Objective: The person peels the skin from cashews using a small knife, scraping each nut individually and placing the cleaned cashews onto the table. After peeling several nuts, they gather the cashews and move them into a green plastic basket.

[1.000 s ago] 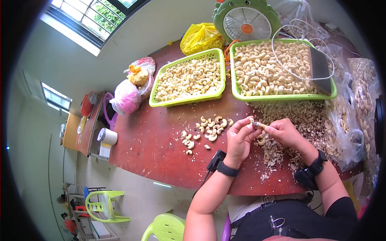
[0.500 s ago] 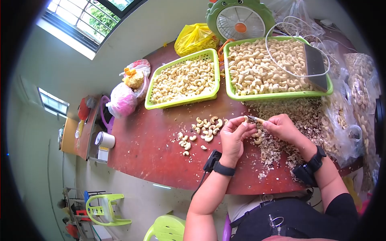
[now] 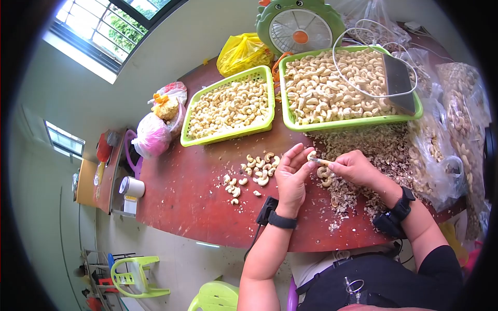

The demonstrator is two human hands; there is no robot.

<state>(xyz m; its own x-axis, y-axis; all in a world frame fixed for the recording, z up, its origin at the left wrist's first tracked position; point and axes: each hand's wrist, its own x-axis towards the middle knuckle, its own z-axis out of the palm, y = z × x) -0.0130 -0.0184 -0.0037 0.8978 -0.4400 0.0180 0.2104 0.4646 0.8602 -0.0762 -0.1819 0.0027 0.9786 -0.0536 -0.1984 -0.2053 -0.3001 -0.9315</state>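
My left hand (image 3: 292,181) pinches a pale cashew nut (image 3: 311,155) between thumb and fingertips, its other fingers loosely raised. Closed around the handle of a small knife (image 3: 322,162), my right hand (image 3: 355,168) brings the blade against that nut. Several loose cashews (image 3: 262,168) lie on the red table (image 3: 192,186) left of my left hand. Beneath the knife sits a small cluster of cashews (image 3: 325,176). Brown skin scraps (image 3: 358,145) cover the tabletop around and behind my right hand.
Two green baskets, the left one (image 3: 228,136) and the larger right one (image 3: 358,123), stand behind my hands full of cashews. A phone (image 3: 398,83) with a white cable rests on the larger. Plastic bags (image 3: 436,145) of nuts line the right side. A fan (image 3: 300,31) stands behind.
My left hand has turned and its fingers have spread upward, with the nut still pinched. The knife blade has shifted lower across the nut. The whole view has moved slightly.
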